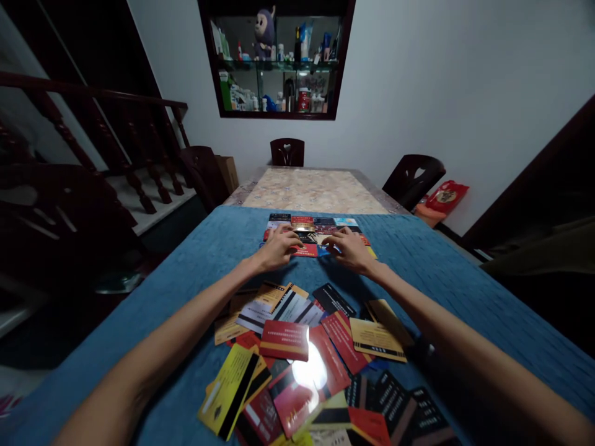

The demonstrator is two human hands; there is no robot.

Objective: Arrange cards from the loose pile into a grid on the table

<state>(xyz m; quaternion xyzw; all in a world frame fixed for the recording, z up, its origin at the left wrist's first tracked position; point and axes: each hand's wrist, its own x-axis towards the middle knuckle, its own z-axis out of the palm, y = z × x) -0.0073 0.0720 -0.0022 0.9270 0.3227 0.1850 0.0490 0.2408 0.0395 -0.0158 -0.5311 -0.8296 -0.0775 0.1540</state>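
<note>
Both arms reach forward over the blue cloth (186, 260) to a far block of cards (316, 232) laid in rows. The left hand (279, 248) rests palm down on the block's left side, fingers spread and flat, pressing rather than pinching; the right hand (351, 249) lies likewise on the right side, fingers extended and loose. Neither hand is closed on a card. A red card (304, 250) sits just off the left fingertips, between the two hands.

Edges and room — past the fingertips the block runs only a short way before the cloth's far edge, where the patterned tabletop (311, 189) lies bare. Outward of each hand the cloth is open to its side edges. Back toward the wrists and under the forearms lies a loose heap of cards (307, 359), overlapping at all angles, one carrying a bright glare.

Containers — a wall cabinet (276, 59) well beyond the fingers holds bottles, boxes and a plush toy (264, 31) on its shelves; labels are unreadable. Dark chairs (287, 152) stand at the table's far end.
</note>
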